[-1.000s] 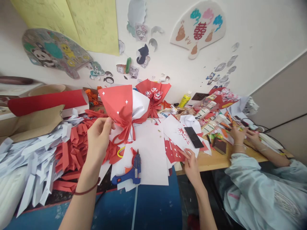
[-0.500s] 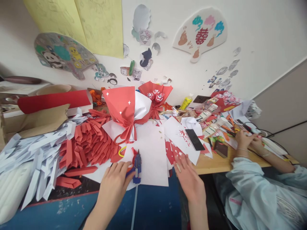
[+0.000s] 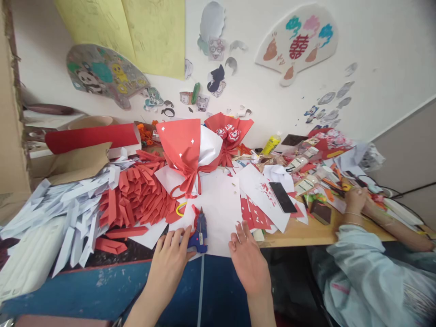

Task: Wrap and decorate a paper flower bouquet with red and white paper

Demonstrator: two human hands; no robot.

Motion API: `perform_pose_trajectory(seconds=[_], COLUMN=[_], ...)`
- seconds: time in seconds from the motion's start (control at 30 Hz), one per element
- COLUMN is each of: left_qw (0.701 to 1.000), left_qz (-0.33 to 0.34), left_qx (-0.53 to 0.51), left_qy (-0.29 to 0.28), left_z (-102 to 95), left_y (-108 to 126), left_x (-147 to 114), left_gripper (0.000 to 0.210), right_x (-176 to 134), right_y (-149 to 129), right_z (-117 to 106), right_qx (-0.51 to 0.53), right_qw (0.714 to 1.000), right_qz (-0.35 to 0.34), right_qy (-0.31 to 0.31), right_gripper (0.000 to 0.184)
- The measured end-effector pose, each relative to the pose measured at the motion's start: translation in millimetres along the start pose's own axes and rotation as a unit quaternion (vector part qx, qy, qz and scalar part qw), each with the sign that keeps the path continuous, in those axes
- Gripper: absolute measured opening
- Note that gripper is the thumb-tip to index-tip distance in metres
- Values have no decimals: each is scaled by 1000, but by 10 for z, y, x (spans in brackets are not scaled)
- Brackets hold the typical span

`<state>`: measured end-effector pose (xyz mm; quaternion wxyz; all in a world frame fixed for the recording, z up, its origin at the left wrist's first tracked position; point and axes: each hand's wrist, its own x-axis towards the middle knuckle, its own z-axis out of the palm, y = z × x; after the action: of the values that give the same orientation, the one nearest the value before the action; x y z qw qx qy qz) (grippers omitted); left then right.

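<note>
My left hand (image 3: 172, 254) is curled over the handle side of a blue glue gun (image 3: 201, 234), which lies at the front edge of the white paper (image 3: 220, 204). Part of the handle is hidden beneath the fingers. Fingers apart and holding nothing, my right hand (image 3: 250, 261) hovers by the sheet's front right corner. Behind the glue gun stands a bouquet wrapped in red and white paper (image 3: 182, 147), its neck tied with red ribbon. A yellow loop (image 3: 180, 209) shows just left of the gun's nozzle.
Folded red paper pieces (image 3: 136, 193) and white ones (image 3: 73, 204) are heaped at left. A phone (image 3: 282, 197) rests on papers at right, near bottles (image 3: 306, 185). Another bouquet (image 3: 228, 136) stands behind. At far right, a co-worker's hands (image 3: 357, 202) are busy over the table.
My right hand has moved left, nearer the white sheet's corner, with its fingers more bent. The glue gun has turned slightly under my left hand. The view has shifted a little.
</note>
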<state>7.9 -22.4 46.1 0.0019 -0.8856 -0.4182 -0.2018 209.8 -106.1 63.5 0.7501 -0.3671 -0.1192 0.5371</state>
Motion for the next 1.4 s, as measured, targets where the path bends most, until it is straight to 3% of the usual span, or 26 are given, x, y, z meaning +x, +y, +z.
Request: perform_pose_trajectory(seconds=[0.1, 0.23, 0.4, 0.67, 0.8, 0.9, 1.0, 1.13, 1.4], left_qw=[974, 883, 816, 779, 785, 808, 825, 834, 844], left_qz=[-47, -125, -184, -197, -193, -183, -172, -159, -140], left_qx=[-217, -453, -548, -594, -587, -554, -530, -519, -508], left_qy=[39, 14, -3, -31, -51, -78, -93, -98, -100], left_z=[-259, -507, -505, -485, -516, -548, -581, -594, -561], left_y=[141, 331, 407, 346, 298, 258, 229, 215, 197], left_x=[106, 311, 412, 442, 483, 506, 518, 515, 485], left_gripper=[26, 18, 17, 23, 23, 21, 19, 17, 15], right_x=[-55, -126, -151, -112, -42, 29, 77, 86, 76], right_y=[32, 125, 244, 253, 148, -16, -173, -240, -178], right_z=[181, 345, 377, 405, 393, 422, 502, 574, 546], right_qx=[49, 67, 71, 33, -148, -336, -449, -505, -513], right_qw=[998, 995, 993, 995, 987, 935, 880, 841, 831], right_qz=[32, 70, 83, 68, -26, -98, -134, -163, -178], right_qy=[-5, -35, -51, -60, -58, -55, -83, -108, -116], right_gripper=[38, 40, 43, 39, 33, 18, 15, 15, 14])
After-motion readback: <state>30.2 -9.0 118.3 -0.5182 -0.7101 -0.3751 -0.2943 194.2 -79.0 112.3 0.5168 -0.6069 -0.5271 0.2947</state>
